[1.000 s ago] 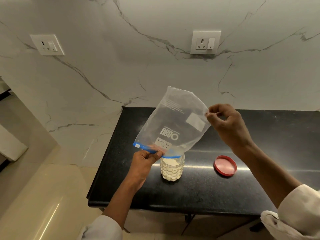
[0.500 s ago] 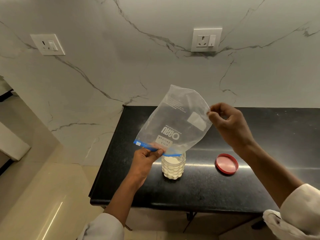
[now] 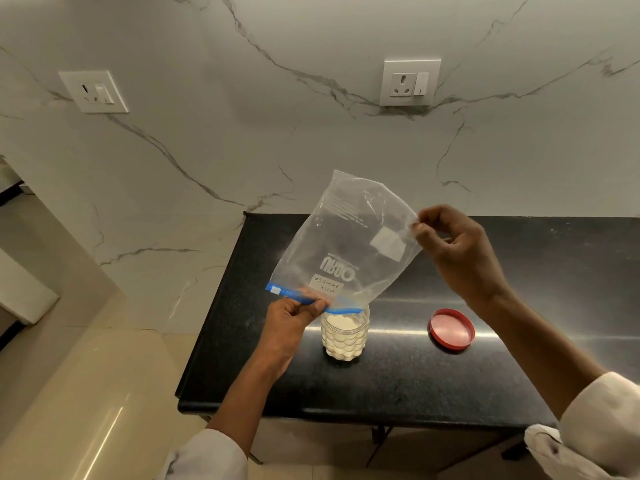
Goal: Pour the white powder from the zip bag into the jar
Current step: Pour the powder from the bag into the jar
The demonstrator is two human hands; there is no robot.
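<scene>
1. The zip bag (image 3: 349,247) is upside down, with its blue zip edge at the bottom, right over the mouth of the jar (image 3: 344,336).
2. The left hand (image 3: 291,323) pinches the blue zip edge between thumb and fingers, just beside the jar's rim.
3. The right hand (image 3: 457,251) is up high. Its fingers are curled and pinch the bag's bottom corner, holding it up in the air.
4. The bag looks see-through and almost empty. A small white label with writing sits near the zip.
5. The white powder (image 3: 343,322) is in the jar and fills it nearly to the top.
6. The jar stands upright on the black counter (image 3: 398,386). The red lid (image 3: 452,329) lies flat on the counter to the right of the jar, well apart from it.
7. Compared with a second ago, very little has changed. Both hands hold the bag in the same places, and the bag is tipped the same way over the jar.
8. The jar and the lid have not moved.
9. Two wall sockets (image 3: 410,81) sit on the marble wall behind.
</scene>
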